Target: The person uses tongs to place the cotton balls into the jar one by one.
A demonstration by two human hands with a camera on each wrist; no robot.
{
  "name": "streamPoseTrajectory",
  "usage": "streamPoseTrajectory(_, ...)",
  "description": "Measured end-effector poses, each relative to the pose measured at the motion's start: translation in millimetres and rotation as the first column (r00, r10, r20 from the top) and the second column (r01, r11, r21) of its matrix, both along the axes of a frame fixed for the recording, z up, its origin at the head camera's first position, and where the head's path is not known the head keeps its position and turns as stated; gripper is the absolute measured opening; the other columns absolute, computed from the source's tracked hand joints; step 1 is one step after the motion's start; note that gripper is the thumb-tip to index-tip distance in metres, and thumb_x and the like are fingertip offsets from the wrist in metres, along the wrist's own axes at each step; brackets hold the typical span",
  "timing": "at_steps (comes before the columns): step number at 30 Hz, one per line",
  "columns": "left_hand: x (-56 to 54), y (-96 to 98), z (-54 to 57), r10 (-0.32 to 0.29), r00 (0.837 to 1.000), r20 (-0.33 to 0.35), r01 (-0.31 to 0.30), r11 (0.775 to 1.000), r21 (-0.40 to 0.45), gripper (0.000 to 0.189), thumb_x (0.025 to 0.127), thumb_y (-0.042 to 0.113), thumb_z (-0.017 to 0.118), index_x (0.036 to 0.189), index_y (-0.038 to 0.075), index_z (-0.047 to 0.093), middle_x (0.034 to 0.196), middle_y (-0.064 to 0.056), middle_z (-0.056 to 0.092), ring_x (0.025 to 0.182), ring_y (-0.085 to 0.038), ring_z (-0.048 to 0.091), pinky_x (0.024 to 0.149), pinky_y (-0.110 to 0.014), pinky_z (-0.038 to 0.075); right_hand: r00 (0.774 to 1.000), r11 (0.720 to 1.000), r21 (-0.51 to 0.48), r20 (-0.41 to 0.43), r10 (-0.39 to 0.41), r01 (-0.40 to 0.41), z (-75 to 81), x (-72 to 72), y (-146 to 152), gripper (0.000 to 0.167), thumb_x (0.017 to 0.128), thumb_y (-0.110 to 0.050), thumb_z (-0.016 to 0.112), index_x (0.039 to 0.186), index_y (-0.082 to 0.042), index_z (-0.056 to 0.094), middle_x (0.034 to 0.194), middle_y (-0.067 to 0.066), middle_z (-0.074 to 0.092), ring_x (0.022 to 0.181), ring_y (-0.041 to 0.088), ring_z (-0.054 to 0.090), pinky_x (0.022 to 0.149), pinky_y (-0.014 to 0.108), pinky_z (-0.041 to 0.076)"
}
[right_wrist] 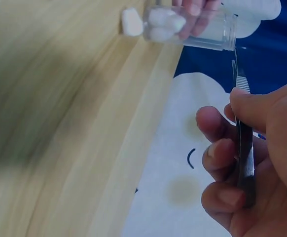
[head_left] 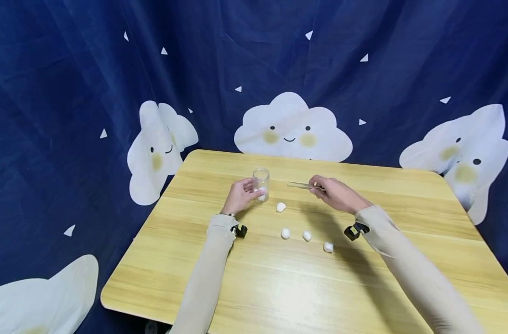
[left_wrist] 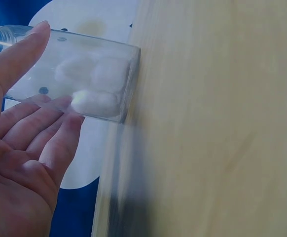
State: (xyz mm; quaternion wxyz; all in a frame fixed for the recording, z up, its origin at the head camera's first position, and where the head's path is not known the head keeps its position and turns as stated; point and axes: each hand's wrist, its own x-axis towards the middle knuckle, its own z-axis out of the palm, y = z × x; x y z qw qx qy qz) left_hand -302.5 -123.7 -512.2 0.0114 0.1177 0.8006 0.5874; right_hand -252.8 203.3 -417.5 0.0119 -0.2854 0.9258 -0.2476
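Note:
My left hand grips a clear, open-topped jar from its left side, thumb on one face and fingers on the other. Several white cotton balls lie at the jar's bottom. To the right, my right hand holds metal tweezers between thumb and fingers above the table. The tweezers' tips point left toward the jar, with no cotton between them. One cotton ball sits on the table just right of the jar, also visible beside its base in the right wrist view.
Nearer the front, three more cotton balls lie in a loose row: a left one, a middle one and a right one. The wooden table has rounded corners. A dark blue curtain with clouds hangs behind it.

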Motion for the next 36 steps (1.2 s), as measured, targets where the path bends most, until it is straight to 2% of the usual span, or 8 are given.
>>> streamPoseTrajectory(2,-0.1,-0.6,-0.8,0.003,1.0,-0.001,-0.003,1.0,-0.003,0.064,0.086,0.022,0.086,0.138,-0.004,0.06,0.14,-0.023,0.065,0.131,-0.037,0.064,0.114,-0.042,0.054,1.0,1.0,0.012,-0.014,-0.01,0.01,-2.0,4.7,4,0.015,0.106,-0.015,0.058,0.117,-0.006,0.065,0.084,0.001,0.069,0.067,0.008,0.057,0.058,0.025,0.05)
streamPoseTrajectory(7,0.7,-1.7,-0.3,0.013,1.0,-0.001,-0.013,1.0,-0.001,0.062,0.087,0.02,0.086,0.138,-0.004,0.06,0.139,-0.023,0.066,0.131,-0.037,0.064,0.114,-0.043,0.054,0.999,0.998,0.037,-0.02,-0.043,0.044,-6.9,14.5,11,0.018,0.107,-0.018,0.058,0.119,-0.006,0.064,0.094,0.009,0.074,0.076,0.011,0.064,0.067,0.033,0.057)
streamPoseTrajectory(12,1.0,-2.1,-1.1,0.004,1.0,-0.003,-0.004,1.0,0.009,0.064,0.086,0.021,0.086,0.139,-0.004,0.059,0.14,-0.024,0.064,0.132,-0.038,0.063,0.115,-0.043,0.054,0.998,0.997,0.051,0.016,-0.063,0.062,-15.5,21.8,17,0.021,0.107,-0.018,0.057,0.122,-0.004,0.063,0.092,0.006,0.071,0.072,0.01,0.057,0.065,0.029,0.051)
streamPoseTrajectory(18,-0.1,-1.8,-2.3,0.015,1.0,-0.011,-0.015,1.0,-0.005,0.063,0.087,0.022,0.085,0.139,-0.004,0.06,0.14,-0.023,0.065,0.131,-0.037,0.064,0.113,-0.042,0.055,0.998,0.997,0.031,-0.007,-0.065,0.065,-21.9,28.0,22,0.02,0.106,-0.018,0.058,0.119,-0.004,0.067,0.093,0.003,0.072,0.071,0.007,0.057,0.064,0.027,0.051)
streamPoseTrajectory(28,0.4,0.2,-1.7,0.015,1.0,-0.004,-0.015,1.0,-0.01,0.063,0.087,0.022,0.086,0.139,-0.003,0.06,0.14,-0.022,0.065,0.131,-0.036,0.064,0.114,-0.042,0.055,0.998,0.999,0.012,0.05,-0.045,0.044,-41.3,29.0,19,0.019,0.105,-0.016,0.06,0.117,-0.003,0.068,0.083,0.004,0.069,0.061,0.005,0.051,0.055,0.022,0.045)
streamPoseTrajectory(36,-0.3,-0.2,-2.9,0.014,1.0,-0.002,-0.014,1.0,-0.012,0.065,0.087,0.023,0.085,0.14,-0.004,0.059,0.141,-0.022,0.065,0.131,-0.036,0.064,0.114,-0.041,0.055,0.995,0.999,0.031,0.094,-0.043,0.04,-46.4,25.9,11,0.025,0.105,-0.017,0.059,0.122,0.0,0.067,0.089,0.005,0.072,0.064,0.007,0.053,0.057,0.023,0.047)
